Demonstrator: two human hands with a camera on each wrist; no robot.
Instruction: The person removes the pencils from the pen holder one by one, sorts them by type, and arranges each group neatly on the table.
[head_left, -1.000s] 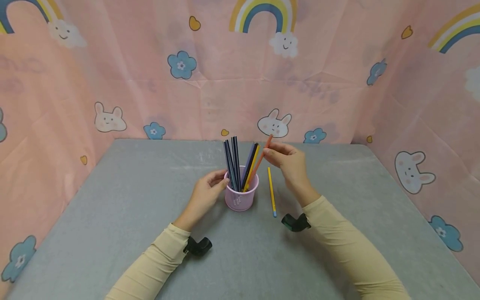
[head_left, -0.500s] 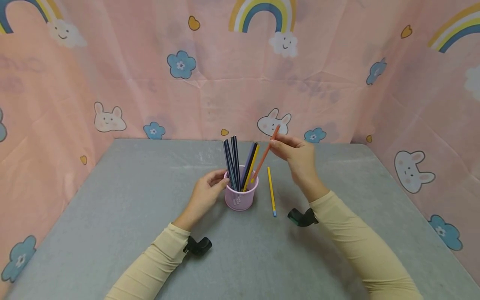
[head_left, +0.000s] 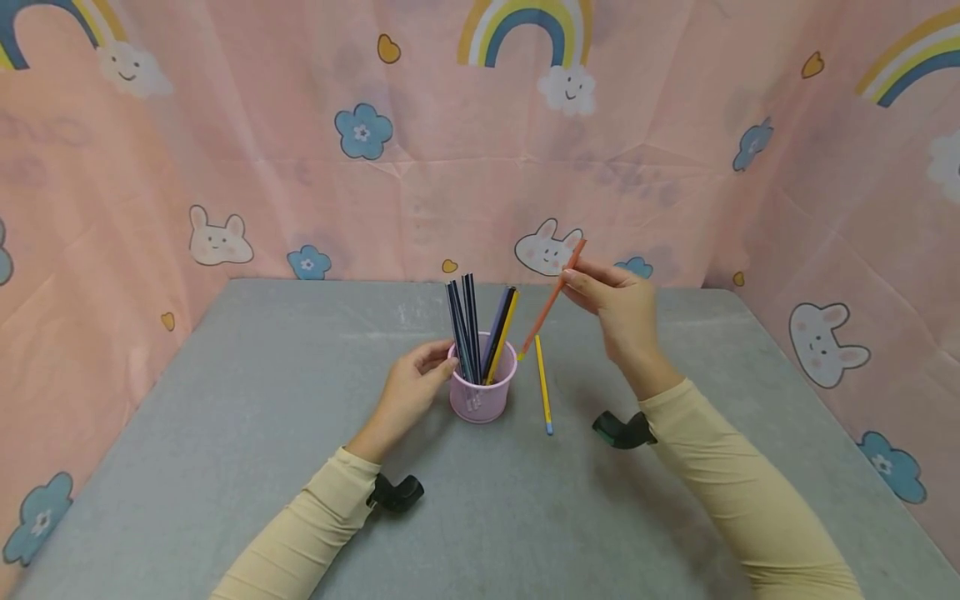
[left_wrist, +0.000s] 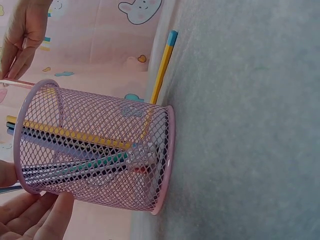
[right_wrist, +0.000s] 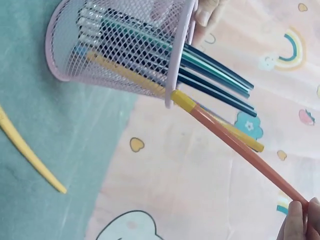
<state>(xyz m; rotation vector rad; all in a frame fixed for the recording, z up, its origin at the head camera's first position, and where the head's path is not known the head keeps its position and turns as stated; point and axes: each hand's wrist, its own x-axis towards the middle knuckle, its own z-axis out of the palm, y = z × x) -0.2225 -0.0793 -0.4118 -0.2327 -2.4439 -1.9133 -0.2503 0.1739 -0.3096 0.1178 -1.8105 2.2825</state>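
A pink mesh pencil cup stands upright on the grey table, holding several dark pencils, a purple one and a yellow one. My left hand grips the cup's left rim, its fingers on the outside wall in the left wrist view. To the cup's upper right, my right hand pinches an orange pencil near its upper end. That pencil slants down to the left, and its yellow-banded lower end is at the right of the cup's rim; whether they touch, I cannot tell.
A yellow pencil with a blue end lies on the grey table, just right of the cup. Pink printed cloth hangs behind and at both sides. A black wrist camera sits below the right wrist.
My right hand has moved right and slightly up, drawing the orange pencil out of the cup. The left hand and the cup have stayed in place.
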